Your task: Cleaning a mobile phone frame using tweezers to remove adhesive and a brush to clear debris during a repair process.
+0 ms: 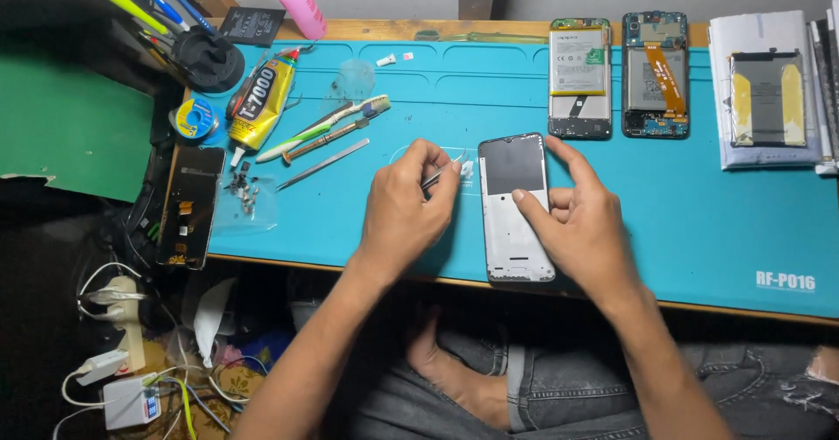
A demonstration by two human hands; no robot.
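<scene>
Left hand pinches thin tweezers, fingers clenched round them, tip near the top left edge of the phone frame. Right hand steadies the frame, fingers loose, index flat on its face, thumb at the top right corner. Frame lies flat on the blue mat at the tabletop's near edge. Looks like mid-disassembly or fitting on the frame; next move needs a fine tweezer touch with the frame pinned. Glue tube and two opened phones sit well apart.

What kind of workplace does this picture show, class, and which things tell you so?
Probably a phone repair bench: two opened phones lie on a blue work mat, a glue tube lies nearby, and the left hand holds tweezers.
</scene>
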